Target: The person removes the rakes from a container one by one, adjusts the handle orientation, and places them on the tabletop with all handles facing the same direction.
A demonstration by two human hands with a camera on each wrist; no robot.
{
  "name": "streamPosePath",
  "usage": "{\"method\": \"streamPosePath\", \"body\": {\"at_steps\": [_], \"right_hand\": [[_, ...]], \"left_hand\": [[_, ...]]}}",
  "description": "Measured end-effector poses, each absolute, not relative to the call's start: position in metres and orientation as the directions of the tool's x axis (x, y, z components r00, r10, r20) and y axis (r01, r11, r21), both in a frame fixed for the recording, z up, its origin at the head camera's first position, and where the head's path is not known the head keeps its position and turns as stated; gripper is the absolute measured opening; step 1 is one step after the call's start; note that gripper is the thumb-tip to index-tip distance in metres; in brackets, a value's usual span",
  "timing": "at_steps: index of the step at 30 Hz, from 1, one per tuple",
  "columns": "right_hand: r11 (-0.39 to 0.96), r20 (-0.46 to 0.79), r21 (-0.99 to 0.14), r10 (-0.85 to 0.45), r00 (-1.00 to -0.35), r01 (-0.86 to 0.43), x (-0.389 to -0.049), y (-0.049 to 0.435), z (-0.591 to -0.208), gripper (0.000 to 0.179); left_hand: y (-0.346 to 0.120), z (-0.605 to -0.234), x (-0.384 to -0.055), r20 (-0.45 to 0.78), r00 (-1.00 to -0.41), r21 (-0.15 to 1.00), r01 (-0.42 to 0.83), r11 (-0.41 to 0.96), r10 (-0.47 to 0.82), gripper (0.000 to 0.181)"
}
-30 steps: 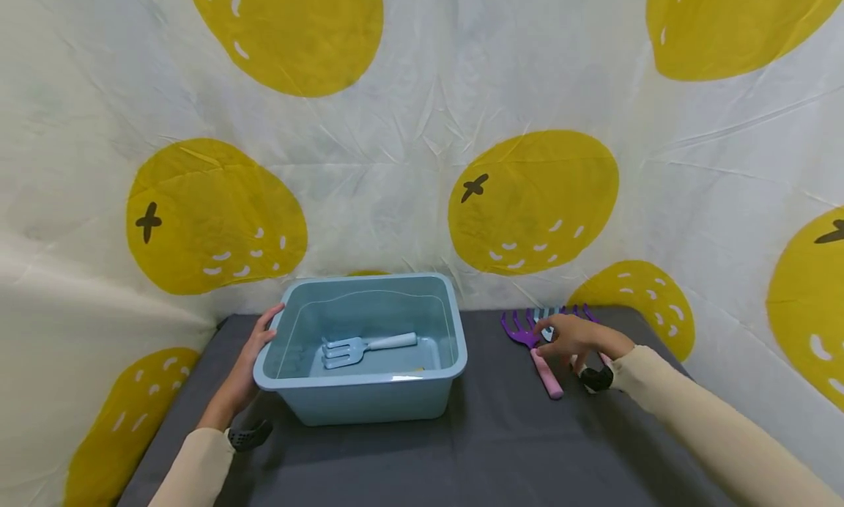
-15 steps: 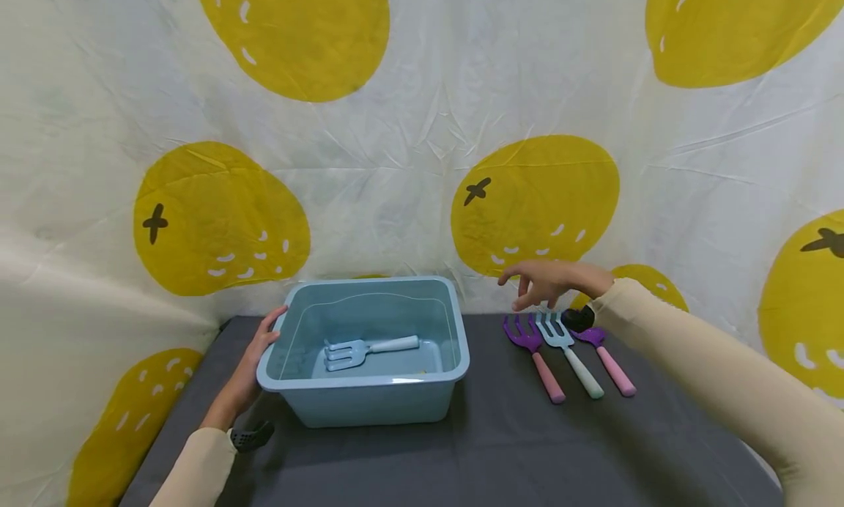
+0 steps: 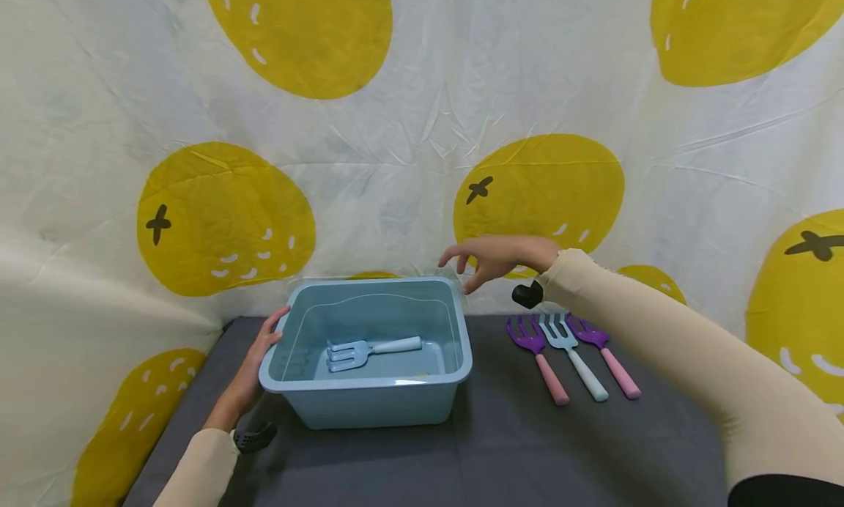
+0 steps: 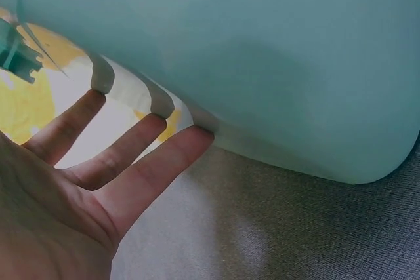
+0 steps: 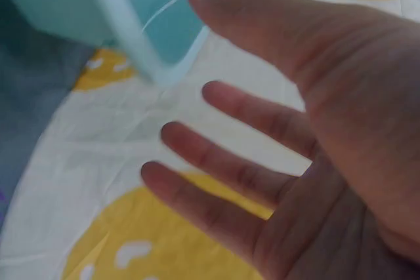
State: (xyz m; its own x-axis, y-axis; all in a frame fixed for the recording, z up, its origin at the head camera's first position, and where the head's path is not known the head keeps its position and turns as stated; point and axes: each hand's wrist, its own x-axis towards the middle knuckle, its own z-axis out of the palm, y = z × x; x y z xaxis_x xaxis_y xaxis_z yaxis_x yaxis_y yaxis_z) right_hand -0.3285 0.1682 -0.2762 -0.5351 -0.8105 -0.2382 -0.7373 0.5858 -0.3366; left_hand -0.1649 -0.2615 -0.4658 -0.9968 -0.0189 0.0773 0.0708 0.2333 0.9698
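My left hand is at the left side of a blue plastic basin. In the left wrist view, its straight fingers touch the basin's outer wall with their tips. Inside the basin lies a light-blue hand fork with a pale handle. My right hand holds nothing and hovers above the basin's far right corner, fingers spread and loosely bent. In the right wrist view, the thumb appears in front of the basin rim; I cannot tell whether they touch.
Right of the basin, three hand forks lie side by side on the dark tablecloth: a purple one with a pink handle, a light-blue one with a pale handle, and another purple one. A lemon-print curtain stands behind.
My right hand has risen from over the hand forks and moved left to the basin's far right corner, uncovering the three forks. My left hand stays at the basin.
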Motion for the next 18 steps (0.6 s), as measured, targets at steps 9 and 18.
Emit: {"method": "streamPosePath", "body": {"at_steps": [9,18], "right_hand": [[0.452,-0.24,-0.3,-0.888,-0.392,-0.84,-0.327,0.094,-0.292,0.065],[0.437,-0.306,-0.264,-0.883,-0.355,-0.86,-0.324,0.04,-0.34,0.063]], "left_hand": [[-0.259,-0.467,-0.165,0.061,-0.998,0.972,0.053,0.23,-0.029,0.06],[-0.254,-0.467,-0.165,0.08,-0.996,0.97,0.07,0.235,-0.03,0.06]]}}
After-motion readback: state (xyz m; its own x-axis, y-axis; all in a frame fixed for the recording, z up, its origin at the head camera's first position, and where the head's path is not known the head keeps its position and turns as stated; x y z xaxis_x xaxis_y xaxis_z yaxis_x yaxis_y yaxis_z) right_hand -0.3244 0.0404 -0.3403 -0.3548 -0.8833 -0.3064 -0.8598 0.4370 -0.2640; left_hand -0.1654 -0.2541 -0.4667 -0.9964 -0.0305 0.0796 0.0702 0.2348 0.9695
